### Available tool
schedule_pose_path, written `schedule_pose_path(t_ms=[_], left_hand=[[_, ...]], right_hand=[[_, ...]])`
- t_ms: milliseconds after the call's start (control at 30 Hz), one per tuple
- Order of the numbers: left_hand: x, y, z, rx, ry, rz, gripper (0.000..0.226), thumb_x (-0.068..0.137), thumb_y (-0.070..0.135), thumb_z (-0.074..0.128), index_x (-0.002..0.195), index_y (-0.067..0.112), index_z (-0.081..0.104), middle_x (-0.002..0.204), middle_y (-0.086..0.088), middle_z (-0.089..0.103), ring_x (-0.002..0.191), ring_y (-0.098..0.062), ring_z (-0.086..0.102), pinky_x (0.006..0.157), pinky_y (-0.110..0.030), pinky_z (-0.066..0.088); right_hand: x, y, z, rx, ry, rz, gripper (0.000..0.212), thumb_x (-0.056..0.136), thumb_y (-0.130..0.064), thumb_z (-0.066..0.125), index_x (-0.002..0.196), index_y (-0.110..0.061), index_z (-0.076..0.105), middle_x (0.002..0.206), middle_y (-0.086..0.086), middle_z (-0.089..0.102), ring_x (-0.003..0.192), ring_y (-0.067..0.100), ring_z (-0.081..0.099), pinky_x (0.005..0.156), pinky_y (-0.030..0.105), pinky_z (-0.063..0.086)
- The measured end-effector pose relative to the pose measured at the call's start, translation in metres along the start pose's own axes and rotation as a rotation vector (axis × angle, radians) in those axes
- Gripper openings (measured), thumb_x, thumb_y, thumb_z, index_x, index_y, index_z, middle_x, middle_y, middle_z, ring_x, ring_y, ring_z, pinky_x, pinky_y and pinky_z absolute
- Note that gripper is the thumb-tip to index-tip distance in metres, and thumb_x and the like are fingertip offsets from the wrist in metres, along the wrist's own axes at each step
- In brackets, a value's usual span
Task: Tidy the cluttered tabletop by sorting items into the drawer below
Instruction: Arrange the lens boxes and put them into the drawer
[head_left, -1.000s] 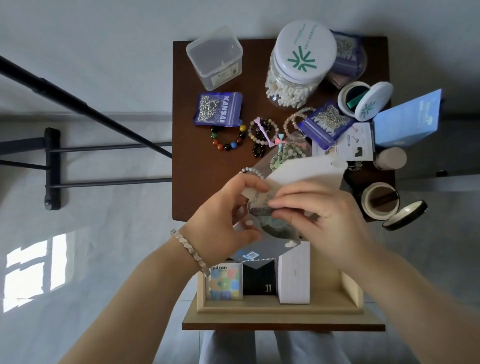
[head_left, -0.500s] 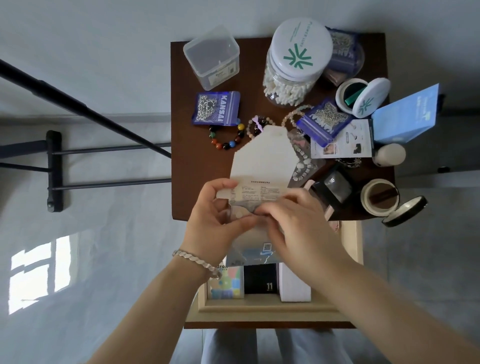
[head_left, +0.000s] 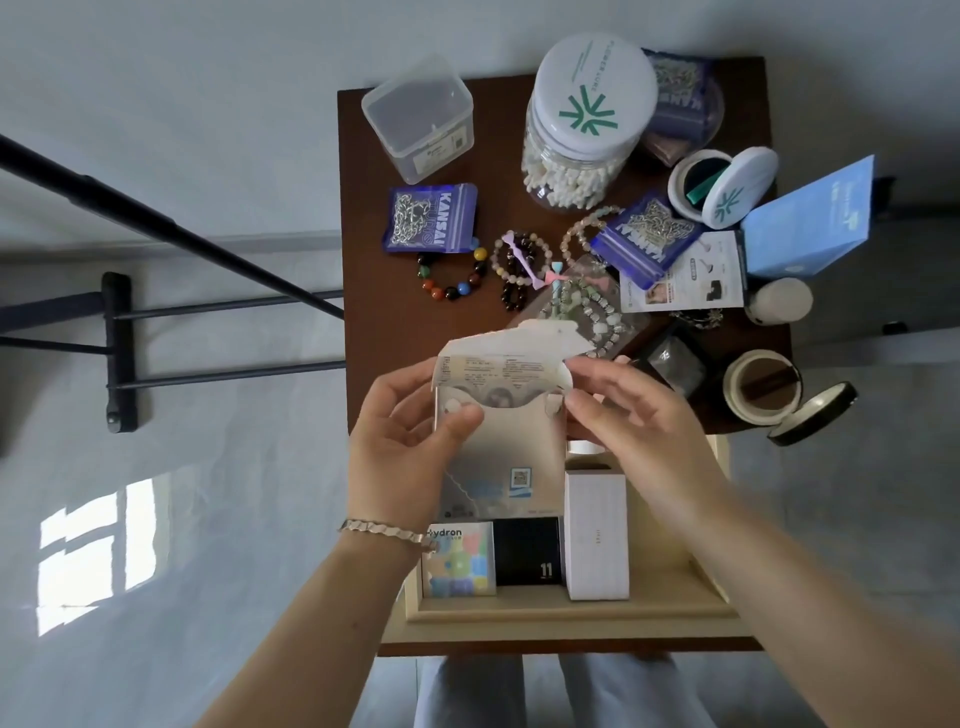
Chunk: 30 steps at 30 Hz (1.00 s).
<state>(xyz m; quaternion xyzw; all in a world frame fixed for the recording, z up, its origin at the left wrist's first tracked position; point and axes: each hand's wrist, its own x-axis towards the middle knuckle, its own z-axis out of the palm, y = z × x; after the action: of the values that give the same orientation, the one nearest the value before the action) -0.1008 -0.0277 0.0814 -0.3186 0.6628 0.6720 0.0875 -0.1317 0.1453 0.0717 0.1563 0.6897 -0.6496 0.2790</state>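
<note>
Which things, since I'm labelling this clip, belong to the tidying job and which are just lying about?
Job: left hand and right hand holding the open-flapped white box; drawer, with Hydron box, black box and white carton inside; unsorted on the table: beaded bracelet, Kansai packet, cotton-swab jar.
Lying about: black metal rack; sunlit floor patch.

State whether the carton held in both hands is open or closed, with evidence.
Open: the carton has its top flap lifted, contents showing; left hand and right hand hold it.
</note>
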Motion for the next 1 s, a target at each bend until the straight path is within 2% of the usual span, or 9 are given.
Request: schedule_pose_path(t_ms=[133,233,333,433,600,733,800,900,1000], left_hand=[[0.001,-0.002,0.006,-0.034,0.111,-0.018,0.025,0.075,-0.002,0.067,0.089,0.017,0.059,0.093,-0.002,0.07,0.086,-0.016,0.068,0.07,-0.034,0.058],[0.001,-0.003,0.01,-0.042,0.182,-0.063,0.024,0.077,-0.005,0.065,0.079,0.018,0.058,0.087,0.0,0.071,0.089,-0.024,0.068,0.074,-0.043,0.056],[0.0,-0.001,0.013,-0.022,0.227,-0.098,0.023,0.08,0.001,0.065,0.079,0.024,0.062,0.077,0.008,0.072,0.065,-0.011,0.068,0.048,-0.025,0.053],[-0.002,0.001,0.019,-0.015,0.281,-0.115,0.02,0.076,0.006,0.071,0.08,0.023,0.062,0.076,0.005,0.071,0.041,-0.002,0.057,0.035,-0.016,0.043],[-0.002,0.001,0.023,-0.053,0.226,-0.134,0.021,0.076,0.008,0.071,0.088,0.026,0.068,0.08,0.012,0.072,0.063,-0.003,0.068,0.048,-0.014,0.051],[0.0,0.001,0.024,-0.018,0.165,-0.076,0.029,0.077,0.003,0.069,0.09,0.029,0.068,0.079,0.018,0.072,0.076,0.001,0.068,0.066,-0.015,0.055],[0.0,0.002,0.025,-0.017,0.165,-0.051,0.028,0.076,0.003,0.07,0.09,0.026,0.068,0.085,0.011,0.072,0.076,-0.002,0.068,0.065,-0.017,0.055],[0.001,0.003,0.024,-0.055,0.193,-0.062,0.025,0.074,0.001,0.071,0.082,0.024,0.066,0.076,0.008,0.07,0.062,-0.01,0.064,0.048,-0.019,0.051],[0.004,0.004,0.024,-0.019,0.184,-0.071,0.036,0.077,-0.005,0.066,0.088,0.029,0.064,0.086,0.002,0.069,0.064,-0.013,0.062,0.048,-0.021,0.051]], right_hand=[[0.003,0.006,0.003,0.153,0.086,0.011,0.014,0.081,-0.018,0.065,0.087,-0.029,0.069,0.095,-0.005,0.072,0.094,0.014,0.067,0.083,0.032,0.054],[0.003,0.008,0.002,0.06,0.115,-0.036,0.013,0.082,-0.015,0.065,0.082,-0.027,0.068,0.086,-0.01,0.072,0.086,0.005,0.067,0.072,0.023,0.054],[0.004,0.006,0.003,0.088,0.135,-0.022,0.015,0.08,-0.008,0.067,0.084,-0.023,0.065,0.079,-0.011,0.07,0.078,0.001,0.067,0.063,0.015,0.053],[0.008,0.007,0.004,0.158,0.154,0.072,0.017,0.079,-0.011,0.068,0.084,-0.027,0.068,0.087,-0.006,0.073,0.084,0.01,0.069,0.073,0.024,0.055],[0.018,0.0,-0.001,0.329,0.101,0.249,0.007,0.078,-0.018,0.067,0.084,-0.021,0.07,0.083,-0.001,0.074,0.075,0.013,0.067,0.07,0.026,0.051],[0.02,-0.003,-0.003,0.421,0.009,0.319,0.029,0.061,-0.027,0.069,0.088,-0.017,0.066,0.085,0.001,0.072,0.074,0.013,0.065,0.066,0.024,0.05],[0.019,0.0,-0.002,0.485,-0.014,0.34,0.026,0.06,-0.024,0.068,0.085,-0.016,0.064,0.085,0.003,0.071,0.073,0.015,0.064,0.067,0.027,0.05],[0.016,0.002,-0.002,0.569,-0.04,0.323,0.009,0.08,-0.009,0.058,0.085,-0.015,0.062,0.074,0.001,0.07,0.064,0.012,0.063,0.062,0.026,0.049],[0.013,0.001,-0.004,0.566,-0.056,0.279,0.022,0.089,0.001,0.045,0.084,-0.013,0.062,0.066,-0.002,0.069,0.058,0.008,0.063,0.054,0.019,0.051]])
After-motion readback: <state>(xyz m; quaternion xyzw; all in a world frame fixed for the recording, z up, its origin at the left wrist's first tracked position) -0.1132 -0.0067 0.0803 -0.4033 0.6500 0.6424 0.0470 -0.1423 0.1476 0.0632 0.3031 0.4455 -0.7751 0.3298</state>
